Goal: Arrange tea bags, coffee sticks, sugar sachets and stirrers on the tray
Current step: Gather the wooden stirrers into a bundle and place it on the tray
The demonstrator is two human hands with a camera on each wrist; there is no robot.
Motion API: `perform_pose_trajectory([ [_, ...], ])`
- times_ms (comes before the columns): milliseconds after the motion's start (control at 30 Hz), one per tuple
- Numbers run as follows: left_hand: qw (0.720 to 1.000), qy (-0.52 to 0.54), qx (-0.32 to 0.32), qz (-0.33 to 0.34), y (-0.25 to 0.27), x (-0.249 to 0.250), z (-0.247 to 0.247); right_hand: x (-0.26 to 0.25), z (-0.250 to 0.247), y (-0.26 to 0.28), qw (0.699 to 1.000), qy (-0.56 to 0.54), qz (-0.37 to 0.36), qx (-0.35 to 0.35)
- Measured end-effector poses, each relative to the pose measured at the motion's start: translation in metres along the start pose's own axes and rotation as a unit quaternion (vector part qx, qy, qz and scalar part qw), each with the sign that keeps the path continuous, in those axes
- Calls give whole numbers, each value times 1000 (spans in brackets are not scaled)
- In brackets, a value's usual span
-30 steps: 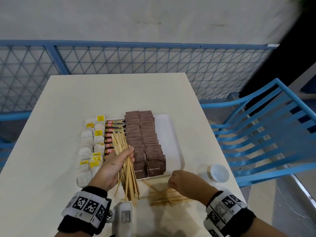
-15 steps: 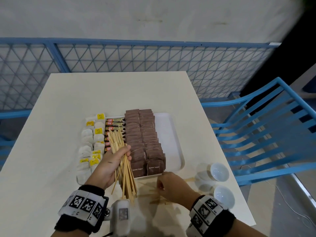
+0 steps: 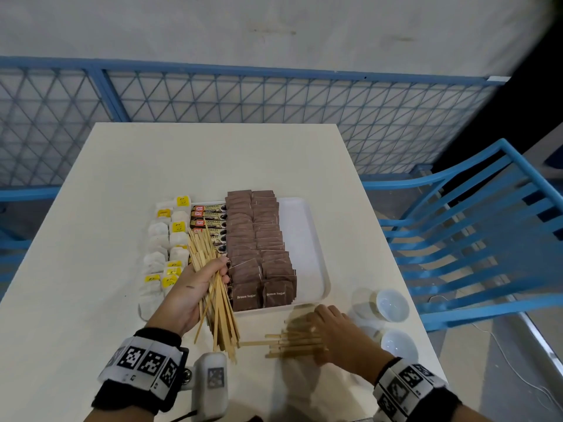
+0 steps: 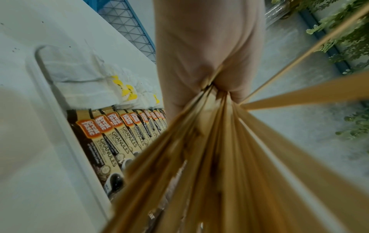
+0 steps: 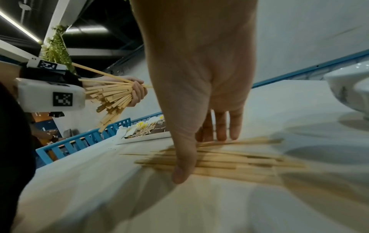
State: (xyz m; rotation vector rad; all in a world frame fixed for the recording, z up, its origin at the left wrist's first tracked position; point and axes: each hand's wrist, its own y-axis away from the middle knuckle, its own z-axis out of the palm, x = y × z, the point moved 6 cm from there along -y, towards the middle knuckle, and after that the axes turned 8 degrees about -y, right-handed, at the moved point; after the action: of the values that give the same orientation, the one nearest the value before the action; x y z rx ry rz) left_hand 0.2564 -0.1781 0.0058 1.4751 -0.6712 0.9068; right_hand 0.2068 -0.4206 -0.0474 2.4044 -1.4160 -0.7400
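My left hand [image 3: 195, 287] grips a fat bundle of stirrers [image 3: 213, 278] over the tray [image 3: 307, 239] (tea bags, coffee, sugar sit there). Right hand [image 3: 332, 333] lies flat, fingers straight, on loose stirrers [image 3: 286, 345] on the table [image 3: 213, 159].

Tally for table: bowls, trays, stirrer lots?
Bowls: 2
Tray: 1
Stirrer lots: 2, a bundle in the left hand and a pile under the right hand
Total: 5
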Motion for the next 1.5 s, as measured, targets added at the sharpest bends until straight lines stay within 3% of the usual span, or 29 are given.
perform_pose_trajectory([
  [300, 1000, 23, -2, 5, 1, 1, 3, -7, 11, 3, 998, -37, -20, -53],
  [500, 1000, 24, -1, 7, 1, -1, -4, -16, 17, 3, 998, 33, -23, -56],
  [600, 999, 50, 0, 1, 1, -2, -11, -27, 19, 5, 994, 92, -53, 4],
  [767, 998, 66, 6, -2, 3, -3, -16, -28, 31, 2, 989, 122, -42, 70],
  [967, 997, 75, 7, -5, 2, -6, -20, -27, 33, 0, 991, 98, -17, 90],
  [1067, 997, 77, 3, -7, 1, -7, -21, -25, 29, 1, 985, 101, -7, 137],
  [1233, 999, 53, 0, -7, 0, -10, -27, -24, 25, 5, 991, 81, -7, 105],
  [1400, 999, 52, -2, -5, 0, -13, -36, -31, 21, 8, 999, 21, -39, 4],
  [1500, 997, 71, 2, -3, 2, -11, -43, -42, 8, 5, 998, -36, -47, -2],
])
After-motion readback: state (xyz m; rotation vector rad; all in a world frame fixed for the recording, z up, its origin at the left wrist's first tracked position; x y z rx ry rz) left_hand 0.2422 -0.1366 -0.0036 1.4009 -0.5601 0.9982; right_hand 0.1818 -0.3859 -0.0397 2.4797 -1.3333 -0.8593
